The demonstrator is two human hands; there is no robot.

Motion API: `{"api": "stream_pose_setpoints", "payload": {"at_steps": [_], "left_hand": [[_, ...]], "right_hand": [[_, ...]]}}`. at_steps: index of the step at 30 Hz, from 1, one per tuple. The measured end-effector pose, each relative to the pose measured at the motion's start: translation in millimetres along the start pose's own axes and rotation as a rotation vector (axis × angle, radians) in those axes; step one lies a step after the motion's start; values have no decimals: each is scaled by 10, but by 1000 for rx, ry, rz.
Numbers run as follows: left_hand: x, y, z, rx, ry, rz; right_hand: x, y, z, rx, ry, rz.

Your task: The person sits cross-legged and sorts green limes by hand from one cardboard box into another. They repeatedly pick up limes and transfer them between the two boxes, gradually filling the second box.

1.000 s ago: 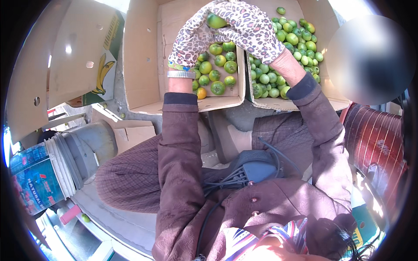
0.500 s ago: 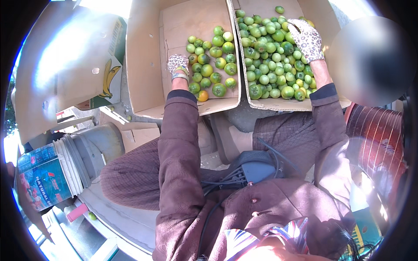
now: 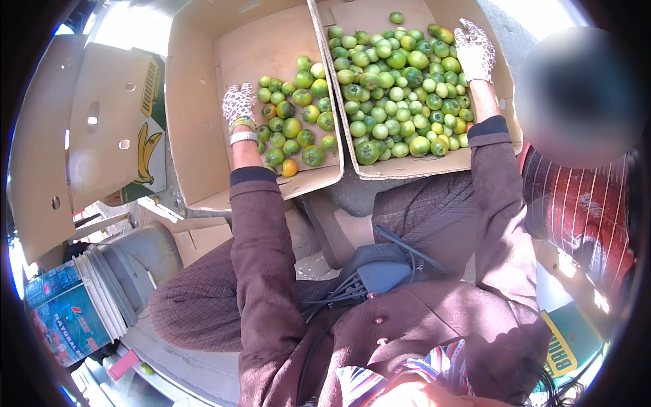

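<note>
Head view: green tomatoes [image 3: 413, 76] crowd the right box [image 3: 407, 169] from its left edge to its right, with a single one near the far edge. In the left box [image 3: 193, 115], fewer tomatoes — one of them orange — lie toward the right edge and near edge. The gloved left hand [image 3: 239, 105] is near its left side, fingers together; I cannot tell whether they hold anything. The gloved right hand [image 3: 476, 54] is by the right box's right edge, fingers somewhat spread.

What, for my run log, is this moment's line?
left hand: near tomatoes in left box | right hand: near tomatoes in right box
</note>
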State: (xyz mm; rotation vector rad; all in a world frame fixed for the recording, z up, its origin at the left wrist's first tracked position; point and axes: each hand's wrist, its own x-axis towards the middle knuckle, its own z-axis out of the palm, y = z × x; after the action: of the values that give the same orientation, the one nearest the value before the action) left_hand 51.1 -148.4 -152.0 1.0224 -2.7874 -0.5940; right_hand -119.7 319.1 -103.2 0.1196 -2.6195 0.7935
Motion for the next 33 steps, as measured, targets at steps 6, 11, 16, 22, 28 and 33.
{"api": "stream_pose_setpoints", "payload": {"at_steps": [6, 11, 16, 22, 28, 33], "left_hand": [[35, 159, -170, -463, 133, 243], [-4, 206, -249, -949, 7, 38], [-110, 271, -309, -730, 25, 136], [-110, 326, -337, -838, 93, 119], [-305, 737, -591, -1407, -254, 96], [-538, 1005, -822, -1551, -745, 227]], "right_hand": [[97, 401, 161, -187, -257, 6], [-41, 281, 405, -438, -493, -199], [-50, 103, 549, -682, -453, -243], [-16, 212, 576, -614, -447, -204], [175, -706, 135, -128, 12, -434], [-462, -2080, 55, 225, -70, -779]]}}
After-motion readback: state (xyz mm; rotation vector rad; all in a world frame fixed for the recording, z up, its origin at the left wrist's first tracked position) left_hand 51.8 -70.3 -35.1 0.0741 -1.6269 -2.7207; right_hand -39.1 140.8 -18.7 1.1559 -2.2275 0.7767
